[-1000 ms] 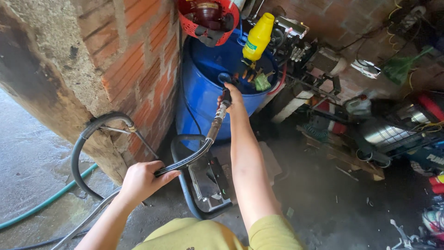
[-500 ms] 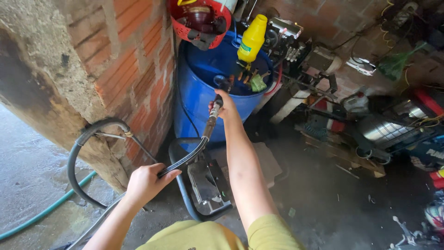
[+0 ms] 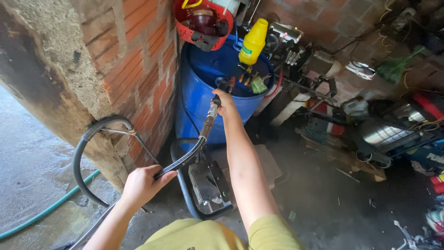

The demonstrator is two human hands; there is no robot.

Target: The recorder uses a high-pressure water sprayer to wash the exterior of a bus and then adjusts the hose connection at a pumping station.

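My right hand (image 3: 226, 103) reaches forward and grips the metal end fitting of a black hose (image 3: 187, 156) at the rim of a blue drum (image 3: 199, 99). My left hand (image 3: 142, 184), lower left, is closed around the same hose further back along its length. The hose runs taut between both hands, then curves away behind my left hand. A yellow bottle (image 3: 253, 42) and small tools lie on the drum's top. Below the hose sits a small machine with a dark tubular frame (image 3: 206, 185).
A brick pillar (image 3: 92, 69) stands at left with a grey hose loop (image 3: 88, 153) and a green hose (image 3: 46, 210) on the wet floor. A red guarded machine (image 3: 203, 21) sits above the drum. Cluttered tools and parts fill the right side.
My right hand has carried the hose's metal end up and a little right towards the drum's top. My left hand has kept its grip on the hose.
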